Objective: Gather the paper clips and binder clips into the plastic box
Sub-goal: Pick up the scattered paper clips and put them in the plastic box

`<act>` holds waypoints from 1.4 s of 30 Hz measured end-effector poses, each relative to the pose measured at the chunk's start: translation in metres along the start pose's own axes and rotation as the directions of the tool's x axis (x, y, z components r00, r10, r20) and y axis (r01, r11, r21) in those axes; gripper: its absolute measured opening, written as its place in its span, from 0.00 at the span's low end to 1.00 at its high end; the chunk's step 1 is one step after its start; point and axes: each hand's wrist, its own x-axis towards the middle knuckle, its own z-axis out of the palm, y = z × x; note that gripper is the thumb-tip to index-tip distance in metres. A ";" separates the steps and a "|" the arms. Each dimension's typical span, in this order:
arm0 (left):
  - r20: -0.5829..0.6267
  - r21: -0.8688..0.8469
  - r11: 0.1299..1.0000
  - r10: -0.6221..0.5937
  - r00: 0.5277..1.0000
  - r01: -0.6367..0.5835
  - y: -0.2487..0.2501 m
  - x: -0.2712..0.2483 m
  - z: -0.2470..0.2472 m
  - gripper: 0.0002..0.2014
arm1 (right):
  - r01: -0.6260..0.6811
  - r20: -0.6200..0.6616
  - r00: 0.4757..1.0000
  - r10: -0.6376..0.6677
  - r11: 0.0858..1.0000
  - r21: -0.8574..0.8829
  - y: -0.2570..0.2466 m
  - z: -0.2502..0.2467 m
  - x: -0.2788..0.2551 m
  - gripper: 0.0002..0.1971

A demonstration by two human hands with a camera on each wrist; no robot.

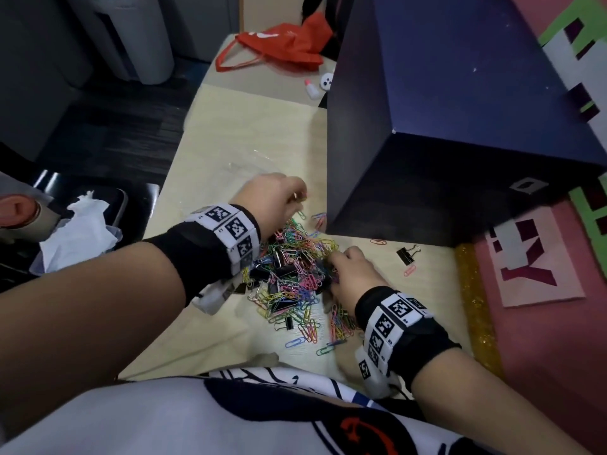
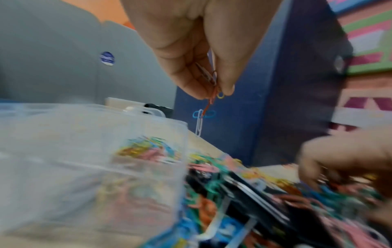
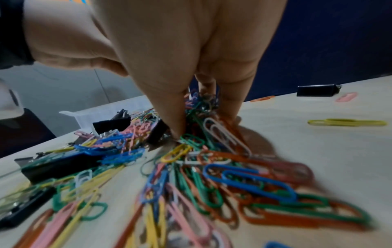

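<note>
A heap of coloured paper clips (image 1: 295, 284) mixed with black binder clips (image 1: 279, 257) lies mid-table. My left hand (image 1: 295, 197) hovers above the heap's far edge and pinches a few paper clips (image 2: 213, 94); a short chain of them dangles from the fingertips. The clear plastic box (image 2: 84, 151) sits just left of that hand, with some coloured clips showing through its wall. It is barely visible in the head view (image 1: 244, 165). My right hand (image 3: 203, 120) is down in the heap's right side, its fingers closed on a bunch of paper clips (image 3: 201, 104).
A tall dark blue box (image 1: 443, 126) stands right behind the heap. A lone binder clip (image 1: 405, 256) and stray paper clips (image 1: 409, 270) lie to the right. A red bag (image 1: 285, 44) and small bottle (image 1: 312, 88) sit at the far end. A bin with tissue (image 1: 78, 231) is left of the table.
</note>
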 end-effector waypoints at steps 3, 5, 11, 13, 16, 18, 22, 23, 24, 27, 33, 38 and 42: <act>-0.055 -0.001 0.992 -0.124 0.991 0.124 -0.022 -0.003 -0.014 0.10 | -0.051 0.009 0.999 0.051 0.998 -0.025 -0.005 -0.010 0.001 0.17; 0.014 0.000 0.979 -0.203 0.979 0.203 -0.037 -0.007 -0.019 0.10 | -0.067 0.034 0.997 0.071 0.992 -0.108 -0.011 -0.019 0.004 0.18; 0.094 -0.021 0.966 -0.255 0.962 0.258 -0.058 -0.018 -0.022 0.12 | -0.031 0.050 0.998 0.047 0.955 -0.294 -0.051 -0.058 0.010 0.14; 0.063 -0.075 0.956 -0.280 0.958 0.284 -0.061 -0.022 -0.024 0.13 | 0.011 0.011 1.000 -0.009 0.967 -0.254 -0.068 -0.068 0.014 0.12; 0.056 -0.109 0.948 -0.293 0.954 0.298 -0.064 -0.028 -0.025 0.13 | 0.055 -0.047 0.997 -0.060 0.992 -0.114 -0.093 -0.080 0.026 0.11; 0.057 -0.107 0.946 -0.300 0.952 0.304 -0.067 -0.031 -0.024 0.13 | 0.073 -0.085 0.994 -0.073 0.997 -0.004 -0.107 -0.083 0.038 0.09; 0.073 -0.081 0.947 -0.305 0.950 0.310 -0.071 -0.036 -0.021 0.13 | 0.057 -0.184 0.983 -0.022 0.980 0.189 -0.120 -0.080 0.059 0.17; 0.086 -0.076 0.948 -0.303 0.949 0.309 -0.071 -0.036 -0.021 0.13 | 0.049 -0.179 0.984 -0.004 0.968 0.245 -0.121 -0.079 0.061 0.21; 0.100 -0.072 0.949 -0.300 0.949 0.308 -0.070 -0.037 -0.021 0.13 | 0.042 -0.163 0.987 0.005 0.957 0.286 -0.120 -0.079 0.063 0.25; 0.118 -0.066 0.957 -0.272 0.955 0.281 -0.066 -0.037 -0.020 0.13 | 0.044 -0.149 0.989 0.001 0.954 0.296 -0.109 -0.083 0.056 0.24; 0.234 0.028 0.995 -0.102 0.967 0.099 -0.038 -0.031 -0.012 0.12 | 0.050 0.067 0.997 -0.042 0.991 -0.120 -0.058 -0.050 0.029 0.23; 0.409 0.096 0.969 0.169 0.896 -0.227 -0.004 -0.039 0.008 0.16 | 0.070 0.077 0.995 -0.058 0.985 -0.159 -0.009 -0.011 0.015 0.40; 0.601 0.310 0.871 0.130 0.789 -0.380 0.014 -0.046 0.021 0.19 | 0.022 0.009 1.000 -0.020 0.984 -0.176 0.017 -0.007 0.003 0.30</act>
